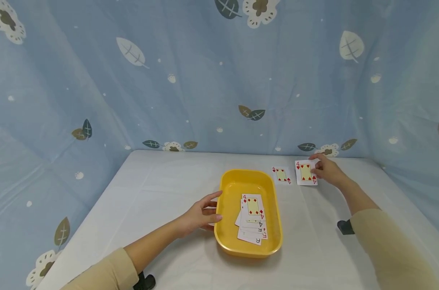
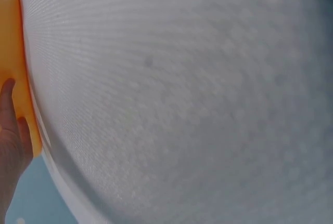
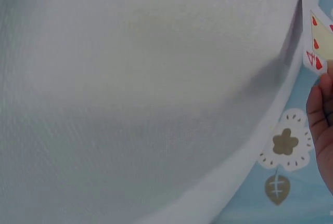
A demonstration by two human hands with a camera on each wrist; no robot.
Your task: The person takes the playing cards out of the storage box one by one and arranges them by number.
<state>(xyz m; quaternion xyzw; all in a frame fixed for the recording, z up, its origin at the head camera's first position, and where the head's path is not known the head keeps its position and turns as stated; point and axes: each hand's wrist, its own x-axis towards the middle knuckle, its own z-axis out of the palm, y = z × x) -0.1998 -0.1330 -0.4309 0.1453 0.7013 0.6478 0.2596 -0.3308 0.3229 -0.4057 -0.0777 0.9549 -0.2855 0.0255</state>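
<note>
A yellow tray [image 1: 229, 193] sits mid-table with several face-up playing cards [image 1: 253, 217] piled in it, a four of diamonds on top. My left hand [image 1: 201, 213] rests against the tray's left wall with relaxed fingers; in the left wrist view a fingertip [image 2: 9, 104] touches the tray [image 2: 15, 52]. At the far right my right hand [image 1: 326, 169] pinches the right edge of a four of hearts card [image 1: 305, 172], whose corner [image 3: 318, 42] looks raised off the cloth beside that hand [image 3: 322, 115]. Another red four card [image 1: 281, 175] lies flat just left of it.
A white cloth covers the table [image 1: 161, 189]. A blue leaf-patterned curtain [image 1: 205, 80] hangs behind and on both sides. Black clamps sit at the right [image 1: 345, 226] and at the near left edge [image 1: 145, 282].
</note>
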